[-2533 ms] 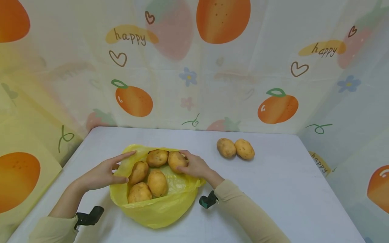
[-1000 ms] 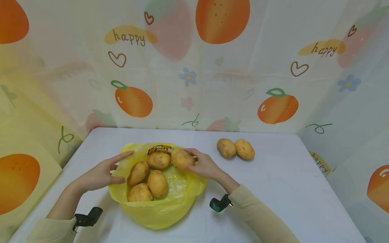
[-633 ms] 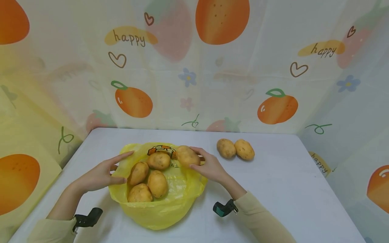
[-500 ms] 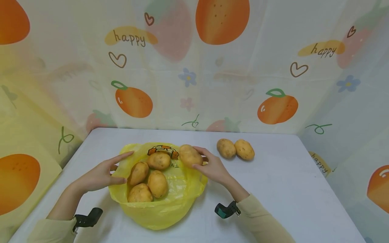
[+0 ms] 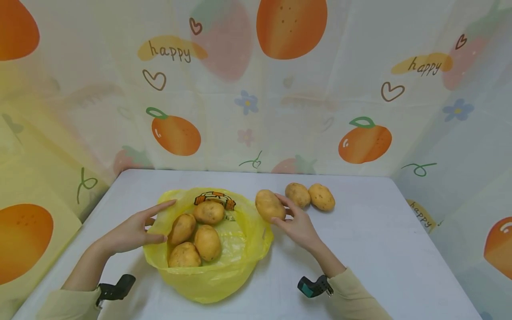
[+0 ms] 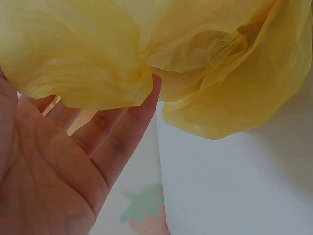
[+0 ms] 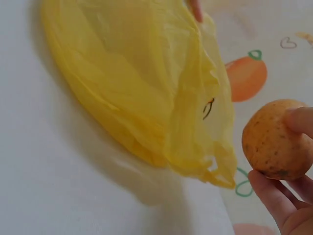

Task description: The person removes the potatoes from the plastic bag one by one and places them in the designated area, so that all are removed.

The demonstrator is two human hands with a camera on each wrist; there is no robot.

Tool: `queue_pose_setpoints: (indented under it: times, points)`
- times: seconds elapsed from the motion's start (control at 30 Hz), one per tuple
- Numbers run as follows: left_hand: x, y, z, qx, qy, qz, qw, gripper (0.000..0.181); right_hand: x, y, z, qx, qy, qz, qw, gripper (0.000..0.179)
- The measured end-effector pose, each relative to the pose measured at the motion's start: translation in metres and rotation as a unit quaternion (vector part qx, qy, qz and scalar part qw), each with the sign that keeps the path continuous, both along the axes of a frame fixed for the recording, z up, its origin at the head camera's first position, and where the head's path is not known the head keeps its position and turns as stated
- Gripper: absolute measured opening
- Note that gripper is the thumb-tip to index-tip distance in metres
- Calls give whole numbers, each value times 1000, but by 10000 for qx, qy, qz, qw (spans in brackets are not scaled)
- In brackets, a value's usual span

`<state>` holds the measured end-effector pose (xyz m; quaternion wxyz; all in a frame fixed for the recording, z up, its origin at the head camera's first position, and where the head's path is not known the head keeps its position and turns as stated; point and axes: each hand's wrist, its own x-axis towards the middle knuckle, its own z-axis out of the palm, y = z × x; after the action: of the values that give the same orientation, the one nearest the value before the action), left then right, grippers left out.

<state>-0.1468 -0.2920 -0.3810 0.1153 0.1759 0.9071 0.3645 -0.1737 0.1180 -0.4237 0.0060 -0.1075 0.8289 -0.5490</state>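
Observation:
My right hand [image 5: 298,225] grips a potato [image 5: 269,206] between thumb and fingers, just past the right rim of a yellow plastic bag [image 5: 208,282]. In the right wrist view that potato [image 7: 274,142] shows dark specks, with fingers beneath it and the thumb on top. The bag stands with its mouth open, and several potatoes [image 5: 208,242] lie inside, toward its left. My left hand [image 5: 130,231] touches the bag's left rim with spread fingers. From the left wrist, the yellow film [image 6: 98,73] drapes over those nearly straight fingers.
Behind the held potato, two more potatoes [image 5: 322,197] lie side by side near the back of the white table [image 5: 360,249]. A printed curtain [image 5: 296,129] with fruit pictures rises along the table's back and sides.
My right hand has lifted a potato from the bag's back right and carried it rightward over the rim. The left hand has stayed in place at the bag's left rim.

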Motion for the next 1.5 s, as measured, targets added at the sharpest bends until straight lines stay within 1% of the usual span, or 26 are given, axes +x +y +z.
queue_pose_setpoints:
  times: [0.03, 0.17, 0.27, 0.37, 0.47, 0.53, 0.67, 0.8, 1.03, 1.17, 1.3, 1.5]
  points:
    - [0, 0, 0, -6, 9, 8, 10000, 81, 1, 3, 2, -38, -34, -47, 10000, 61]
    - [0, 0, -1, 3, 6, 12, 10000, 81, 8, 13, 17, -20, -116, -277, 9995, 61]
    - [1, -1, -1, -6, 20, 23, 10000, 81, 9, 22, 24, -33, -135, -397, 9991, 61]
    - [1, -1, -2, -16, 34, 29, 10000, 81, 3, 37, 15, -100, -104, -467, 9988, 61]
    - [1, -2, -2, -6, 23, 27, 10000, 81, -5, 52, 5, -17, 52, -527, 9986, 62]
    - [1, -2, -2, 13, 8, 22, 10000, 81, -8, 60, 2, 113, 231, -589, 9979, 62]
    - [1, -2, -2, 25, 18, 12, 10000, 81, -11, 74, 0, 226, 482, -699, 9961, 63]
    - [1, -2, -1, 10, 51, -3, 10000, 80, -12, 86, 0, 293, 545, -831, 9946, 63]
    - [1, -1, 0, -32, 70, 6, 10000, 80, -18, 104, 0, 370, 704, -1208, 9895, 64]
    - [2, -2, 1, -35, 58, 16, 10000, 80, -23, 113, -1, 480, 678, -1362, 9872, 63]
    - [2, -3, 0, -17, 40, 10, 10000, 80, -28, 121, -4, 611, 527, -1512, 9852, 64]
    - [3, -4, -1, 9, 26, 17, 10000, 80, -34, 131, -5, 576, 341, -1605, 9848, 66]
